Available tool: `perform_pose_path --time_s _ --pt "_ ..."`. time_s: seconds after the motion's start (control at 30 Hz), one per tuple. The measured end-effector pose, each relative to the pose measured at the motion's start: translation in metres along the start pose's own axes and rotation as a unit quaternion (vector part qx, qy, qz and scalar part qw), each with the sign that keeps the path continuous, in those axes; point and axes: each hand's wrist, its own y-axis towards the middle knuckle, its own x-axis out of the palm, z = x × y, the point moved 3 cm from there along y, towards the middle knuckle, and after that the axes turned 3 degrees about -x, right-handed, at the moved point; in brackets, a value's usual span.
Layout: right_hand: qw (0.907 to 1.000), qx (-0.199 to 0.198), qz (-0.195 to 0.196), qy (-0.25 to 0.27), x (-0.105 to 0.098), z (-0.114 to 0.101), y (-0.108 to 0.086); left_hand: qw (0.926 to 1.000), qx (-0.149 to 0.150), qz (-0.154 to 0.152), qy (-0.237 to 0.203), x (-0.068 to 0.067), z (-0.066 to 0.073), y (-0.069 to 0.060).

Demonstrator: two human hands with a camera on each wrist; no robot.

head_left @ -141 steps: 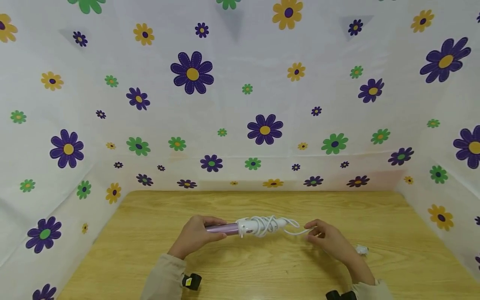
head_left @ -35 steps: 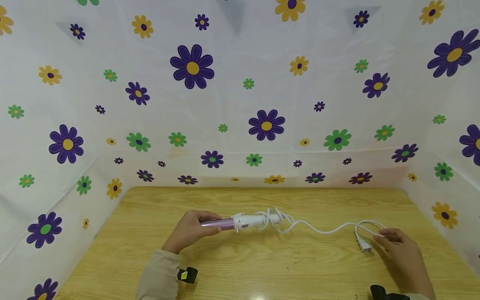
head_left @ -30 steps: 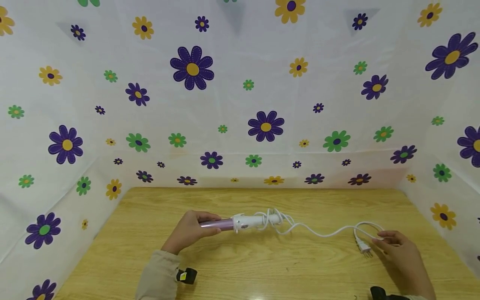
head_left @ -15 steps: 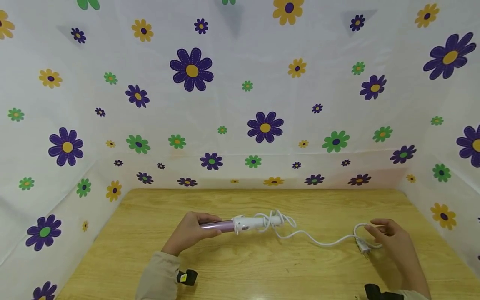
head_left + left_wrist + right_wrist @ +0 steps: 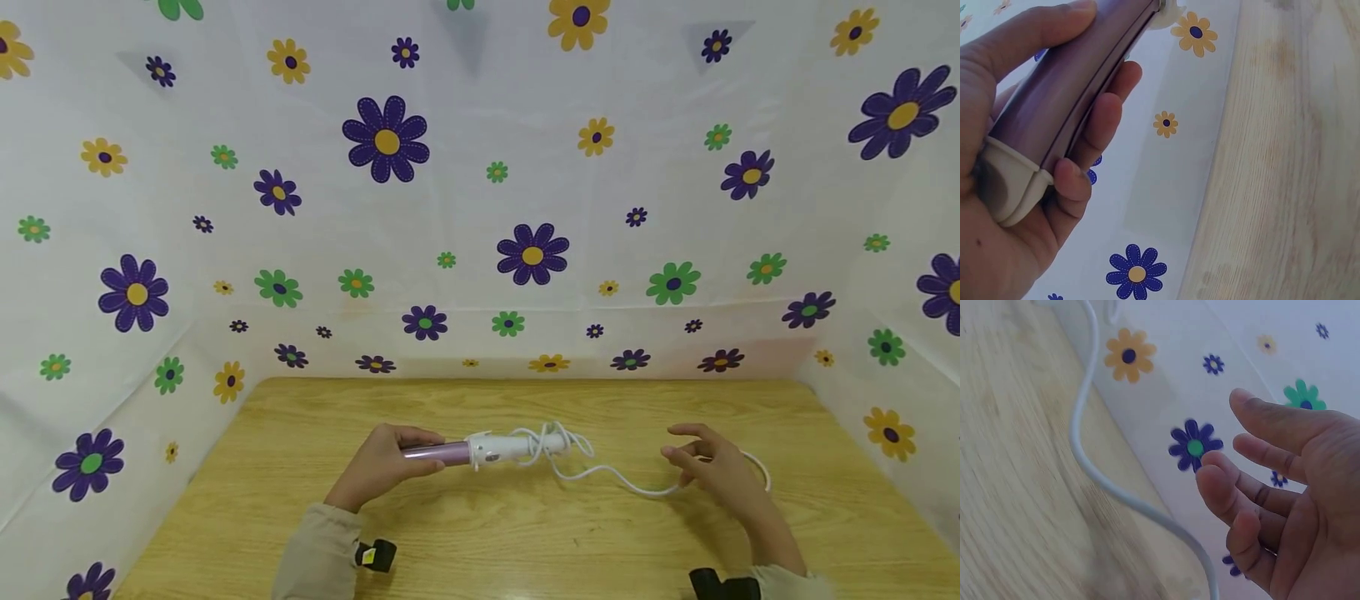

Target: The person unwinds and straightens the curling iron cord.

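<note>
My left hand grips the purple barrel of a curling iron, its white handle pointing right. In the left wrist view, thumb and fingers curl round the barrel, with its white tip against the palm. A white power cord is loosely looped about the far end of the handle and trails off to the right. My right hand is over the cord's right part, fingers loosely bent. In the right wrist view nothing sits between those fingers, and the cord runs apart from them. The plug is hidden.
A wooden table lies under both hands. White cloth printed with flowers stands behind it and along both sides. Black wrist cameras are strapped at the sleeves.
Several turns of cord have come off the handle and stretched rightward. The right hand, which pinched the cord earlier, has let go and moved left. The left hand still grips the barrel.
</note>
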Motion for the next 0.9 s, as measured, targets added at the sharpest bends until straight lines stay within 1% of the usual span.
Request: perform_pose_path --time_s 0.2,0.27,0.4,0.57,0.7,0.9 --pt "0.9978 -0.004 -0.060 0.027 0.021 -0.013 0.007 1.0000 -0.002 0.000 -0.005 0.001 -0.002 0.001" --pt "0.9969 -0.002 -0.072 0.033 0.027 -0.016 0.009 1.0000 -0.002 0.000 -0.009 0.001 -0.002 0.000" --pt "0.9952 -0.021 -0.087 0.038 0.037 -0.022 0.011 0.9999 -0.002 0.002 -0.014 0.001 -0.003 0.000" --pt "0.9932 -0.029 -0.105 0.041 0.048 -0.028 0.013 0.9998 -0.007 0.000 -0.019 0.002 -0.002 0.002" --pt "0.9918 -0.035 -0.119 0.031 0.057 -0.030 0.014 0.9998 -0.004 -0.008 -0.016 0.003 -0.001 0.002" --pt "0.9877 -0.045 -0.150 -0.009 0.066 -0.027 0.014 0.9999 0.000 -0.011 -0.007 0.003 0.000 0.002"
